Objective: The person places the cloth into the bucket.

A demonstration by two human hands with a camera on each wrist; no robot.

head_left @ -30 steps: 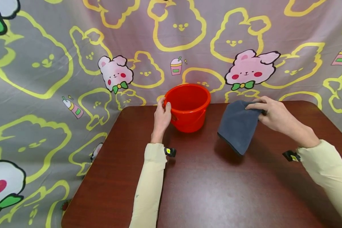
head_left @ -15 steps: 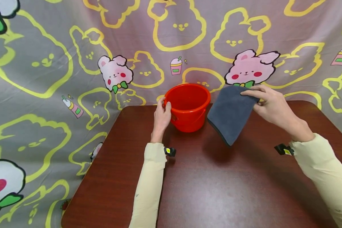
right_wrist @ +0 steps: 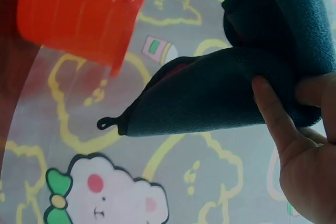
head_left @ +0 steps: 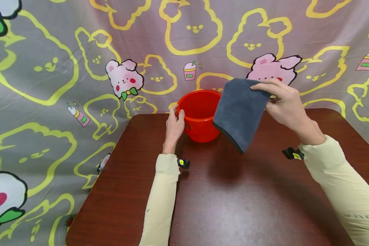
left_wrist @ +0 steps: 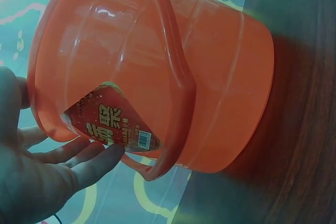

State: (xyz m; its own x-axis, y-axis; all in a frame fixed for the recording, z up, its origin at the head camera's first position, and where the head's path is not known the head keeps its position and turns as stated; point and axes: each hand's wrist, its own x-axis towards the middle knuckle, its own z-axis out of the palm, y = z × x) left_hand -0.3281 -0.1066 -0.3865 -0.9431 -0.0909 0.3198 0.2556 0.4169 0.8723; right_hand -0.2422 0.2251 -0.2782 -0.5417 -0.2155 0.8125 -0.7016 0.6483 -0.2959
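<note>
A red plastic bucket (head_left: 200,131) stands upright at the back of the table. My left hand (head_left: 174,128) grips its left rim, thumb over the edge; in the left wrist view the fingers lie against the wall by a diamond-shaped label (left_wrist: 113,121), near the hanging handle (left_wrist: 178,82). My right hand (head_left: 284,102) pinches a dark grey cloth (head_left: 241,111) by its upper right part. The cloth hangs in the air and overlaps the bucket's right side in the head view. In the right wrist view it is folded over, with a small hanging loop (right_wrist: 108,123) at one corner.
The brown wooden table (head_left: 221,212) has rounded back corners. A curtain (head_left: 196,41) printed with cartoon animals hangs right behind the bucket and along the left side.
My right hand has lifted the cloth and moved it left, from beside the bucket to overlapping its right rim in view. My left hand and the bucket stay put.
</note>
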